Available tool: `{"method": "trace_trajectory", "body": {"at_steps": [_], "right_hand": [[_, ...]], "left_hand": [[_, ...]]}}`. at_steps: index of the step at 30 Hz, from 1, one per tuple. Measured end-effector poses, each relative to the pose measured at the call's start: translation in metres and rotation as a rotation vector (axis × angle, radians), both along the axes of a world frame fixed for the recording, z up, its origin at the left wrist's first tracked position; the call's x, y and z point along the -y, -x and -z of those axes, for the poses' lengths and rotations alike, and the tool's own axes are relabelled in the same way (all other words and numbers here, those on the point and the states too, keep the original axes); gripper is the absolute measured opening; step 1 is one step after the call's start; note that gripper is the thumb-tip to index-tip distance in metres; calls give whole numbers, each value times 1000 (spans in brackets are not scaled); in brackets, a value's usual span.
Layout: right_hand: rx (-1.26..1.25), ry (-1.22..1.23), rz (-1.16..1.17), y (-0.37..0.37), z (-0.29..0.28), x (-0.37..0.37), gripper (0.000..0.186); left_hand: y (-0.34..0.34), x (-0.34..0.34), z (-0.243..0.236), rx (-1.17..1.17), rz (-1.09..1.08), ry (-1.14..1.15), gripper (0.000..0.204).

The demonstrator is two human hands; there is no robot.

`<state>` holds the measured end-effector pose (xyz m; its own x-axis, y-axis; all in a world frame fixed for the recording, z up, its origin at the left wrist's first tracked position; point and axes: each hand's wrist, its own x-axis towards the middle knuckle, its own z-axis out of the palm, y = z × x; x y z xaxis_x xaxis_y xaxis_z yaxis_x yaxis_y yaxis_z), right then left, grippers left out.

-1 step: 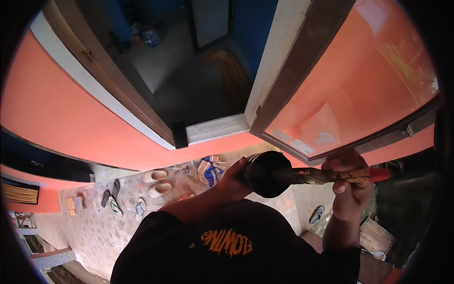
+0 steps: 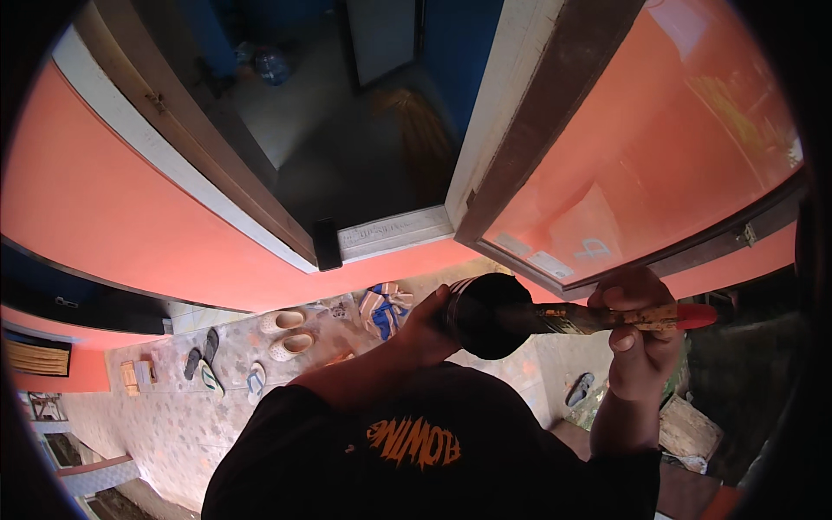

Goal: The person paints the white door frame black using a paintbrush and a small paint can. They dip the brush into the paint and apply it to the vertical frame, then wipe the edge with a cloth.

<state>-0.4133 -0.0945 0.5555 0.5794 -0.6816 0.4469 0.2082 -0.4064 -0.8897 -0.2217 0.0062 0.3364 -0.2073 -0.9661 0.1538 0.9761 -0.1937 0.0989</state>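
Note:
Gripped in my left hand (image 2: 429, 329) is a round can (image 2: 490, 334) with a black inside, tilted so that its mouth faces up toward me. My fingers close round its left side, partly hidden behind it. My right hand (image 2: 641, 325) pinches the handle of a paintbrush (image 2: 563, 318) between thumb and fingers. This brush lies nearly level, its stained handle ending in a red tip at the right. Its other end reaches over the can's mouth, and the bristles are lost in the dark there.
Ahead is a window frame (image 2: 390, 234) with a black phone-like object (image 2: 327, 244) at its sill corner. The brown-framed glass pane (image 2: 641, 173) swings out at right. Slippers (image 2: 290, 334) and a striped cloth (image 2: 386, 310) lie on the floor. An orange wall (image 2: 156, 191) runs left.

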Motion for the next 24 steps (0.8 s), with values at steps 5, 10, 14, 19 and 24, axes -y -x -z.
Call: {"method": "trace_trajectory", "body": {"at_steps": [5,10,14,19,24], "right_hand": [[-3,160,4,-2,-10,7,35],[-248,324,-108,-14,-19,10,31],[-473,508,-131,-29,-14,8,23],[-572,589,-101,-38,-10,8,20],[-466,423,-35,-32,-22,13,21]], "left_hand": [[-3,9,0,10,27,-60,75],[-1,11,-13,104,32,-94,80],[1,11,-24,273,-2,-103,87],[1,12,-30,321,-27,-56,82],[1,13,-34,327,-25,-118,82]]}}
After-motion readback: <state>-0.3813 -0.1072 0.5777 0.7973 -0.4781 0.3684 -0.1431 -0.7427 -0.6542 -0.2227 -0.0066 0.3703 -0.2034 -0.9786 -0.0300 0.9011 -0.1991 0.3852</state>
